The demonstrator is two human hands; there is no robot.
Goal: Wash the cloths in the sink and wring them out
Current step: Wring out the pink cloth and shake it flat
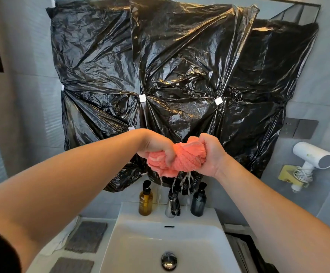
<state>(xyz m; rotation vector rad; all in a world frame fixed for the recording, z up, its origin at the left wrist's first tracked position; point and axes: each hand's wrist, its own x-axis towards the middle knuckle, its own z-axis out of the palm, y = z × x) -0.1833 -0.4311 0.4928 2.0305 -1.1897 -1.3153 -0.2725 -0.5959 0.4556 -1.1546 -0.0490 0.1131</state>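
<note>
Pink cloth [185, 158], twisted into a tight rope and held high in mid-air above the white sink [140, 243], in front of the black plastic sheeting [160, 66] taped over the wall. Left hand [156, 147] at the cloth's left end, fingers curled fully round it, back of the hand uppermost. Right hand [212, 154] at the right end, likewise closed tight round the bunched fabric. Both hands close together, with the twisted middle of the cloth showing between them and a loose fold hanging below the left hand. Thin streams of water [180, 184] falling from the underside of the cloth toward the tap [173, 205] and the basin. On the back ledge of the sink, amber pump bottle [146, 202] left of the tap and dark pump bottle [198, 203] right of it, both upright. Round metal drain plug [169, 260] in the basin floor. On the counter left of the sink, far grey cloth [86, 236] and near grey cloth [71, 266], lying flat and apart from each other. On the right wall, white hair dryer [315, 158] in a yellow holder [287, 174], cord coiled round its handle, and a grey switch plate [300, 128] above it
</note>
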